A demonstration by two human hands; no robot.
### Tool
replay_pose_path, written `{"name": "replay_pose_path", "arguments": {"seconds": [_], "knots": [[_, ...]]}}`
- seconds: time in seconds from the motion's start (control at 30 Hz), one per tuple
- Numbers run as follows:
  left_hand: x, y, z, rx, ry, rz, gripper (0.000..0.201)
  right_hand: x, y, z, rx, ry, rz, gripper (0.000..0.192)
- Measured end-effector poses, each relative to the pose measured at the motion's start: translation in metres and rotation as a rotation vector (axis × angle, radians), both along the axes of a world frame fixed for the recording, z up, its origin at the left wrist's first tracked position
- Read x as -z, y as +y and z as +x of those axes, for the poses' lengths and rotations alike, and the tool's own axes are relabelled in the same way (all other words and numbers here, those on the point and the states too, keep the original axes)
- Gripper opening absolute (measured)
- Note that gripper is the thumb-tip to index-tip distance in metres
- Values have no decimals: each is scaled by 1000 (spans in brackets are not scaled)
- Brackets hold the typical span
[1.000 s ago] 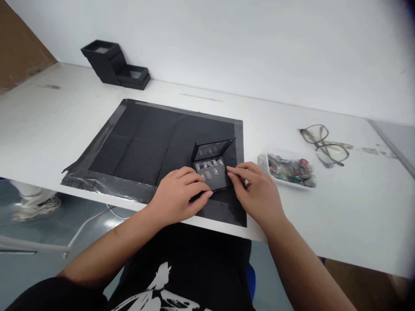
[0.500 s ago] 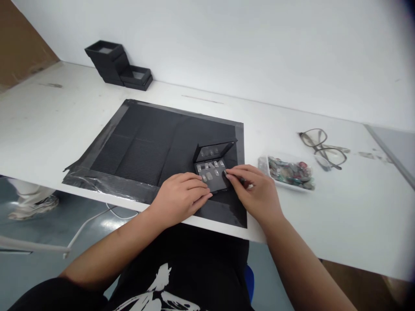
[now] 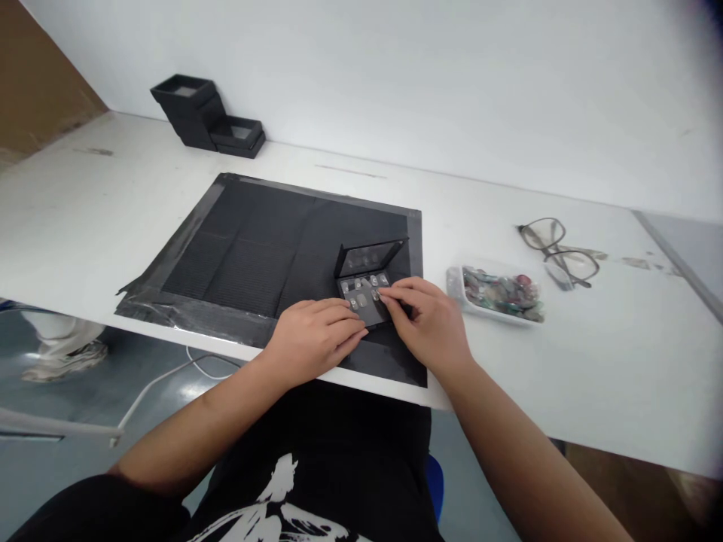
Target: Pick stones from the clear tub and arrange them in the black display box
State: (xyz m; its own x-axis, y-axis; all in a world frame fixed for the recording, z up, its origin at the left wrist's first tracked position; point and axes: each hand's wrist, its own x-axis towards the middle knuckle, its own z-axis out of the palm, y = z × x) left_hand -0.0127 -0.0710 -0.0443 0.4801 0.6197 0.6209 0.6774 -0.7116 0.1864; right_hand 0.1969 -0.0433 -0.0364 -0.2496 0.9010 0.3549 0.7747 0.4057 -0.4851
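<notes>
Left hand [image 3: 313, 339]: bare, no ring or watch | Right hand [image 3: 432, 327]: bare, forearm uncovered | Sleeves: short, black | Garment: black shirt [image 3: 316, 482] with white brush-stroke print on the front

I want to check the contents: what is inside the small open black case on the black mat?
Inside the small open black case, several small pale pieces lie in rows. The left hand and right hand cover its near part, so the full count is hidden.

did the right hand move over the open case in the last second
Yes. The right hand has slid left: its fingertips, earlier at the right edge of the small black case, now lie over the case's tray, farther from the dish of stones.
</notes>
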Motion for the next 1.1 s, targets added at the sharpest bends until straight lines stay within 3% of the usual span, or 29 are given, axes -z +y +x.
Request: {"name": "replay_pose_path", "arguments": {"seconds": [0.23, 0.37, 0.47, 0.53, 0.6, 0.67, 0.73, 0.87, 1.0, 1.1], "knots": [[-1, -1, 1, -6, 20, 26, 11, -2, -6, 8, -9, 67, 177, 18], [-3, -3, 1, 19, 3, 46, 8, -20, -17, 30, -7, 80, 391, 23], [-7, -5, 0, 52, -37, 95, 12, -40, -13, 66, 34, 8, 537, 23], [-13, -6, 3, 81, -66, 146, 16, -51, 0, 98, 255, -31, 484, 16], [-23, -4, 12, 138, -76, 189, 20, -59, 20, 131, 464, 27, 310, 18], [-36, 1, 30, 207, -61, 220, 19, -59, 39, 160, 551, 177, 83, 30], [-49, 10, 54, 226, -37, 234, 11, -52, 52, 180, 538, 123, -5, 30], [-59, 29, 104, 192, 123, 128, 27, -30, 61, 193, 320, -51, 166, 21], [-42, 40, 129, 220, 313, 41, 55, -19, 54, 197, 189, -45, 219, 21], [-30, 42, 130, 219, 368, -36, 48, -23, 46, 199, 55, -70, 195, 20]]}}
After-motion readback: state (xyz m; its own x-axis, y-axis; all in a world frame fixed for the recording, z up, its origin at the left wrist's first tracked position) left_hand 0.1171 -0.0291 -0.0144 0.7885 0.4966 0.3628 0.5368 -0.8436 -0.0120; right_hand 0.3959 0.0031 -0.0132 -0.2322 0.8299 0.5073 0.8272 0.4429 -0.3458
